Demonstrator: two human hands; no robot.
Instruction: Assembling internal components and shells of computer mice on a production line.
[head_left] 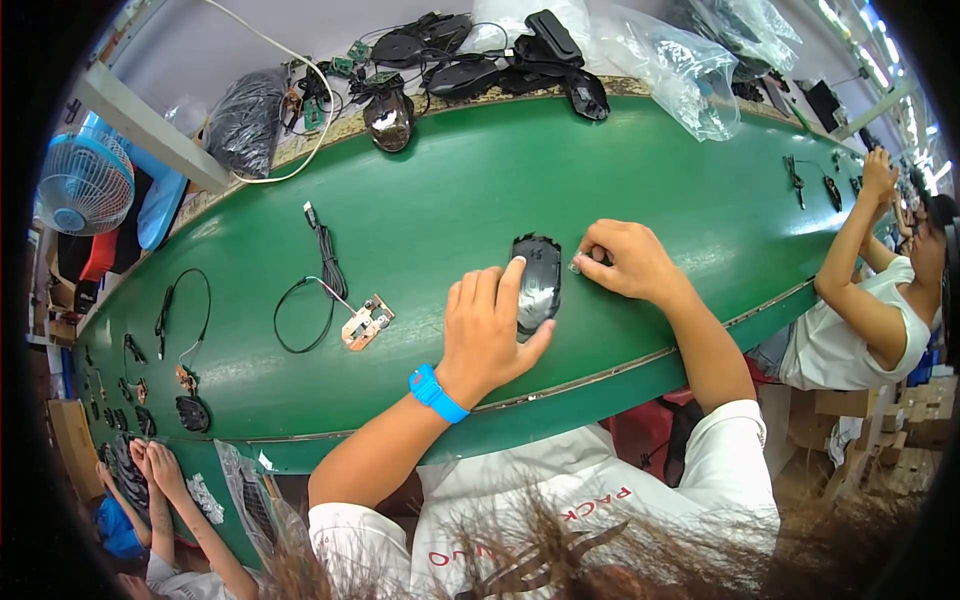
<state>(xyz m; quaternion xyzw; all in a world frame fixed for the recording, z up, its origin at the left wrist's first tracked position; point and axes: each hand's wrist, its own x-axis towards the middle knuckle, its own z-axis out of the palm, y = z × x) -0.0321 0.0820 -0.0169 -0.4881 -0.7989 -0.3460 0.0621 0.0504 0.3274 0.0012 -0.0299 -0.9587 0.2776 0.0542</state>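
Observation:
A black computer mouse shell lies on the green work surface in front of me, its inner side apparently facing up. My left hand holds it, with the index finger along its left edge and the thumb at its lower right. Just right of the shell, my right hand is closed in a pinch. A small clear piece shows at its fingertips, too small to name. Left of my hands lies a small circuit board wired to a coiled black cable with a USB plug.
More cabled boards and a mouse shell lie farther left on the green bench. Mouse parts, cables and plastic bags crowd the far ledge. Co-workers' arms reach in at lower left and right. A blue fan stands far left.

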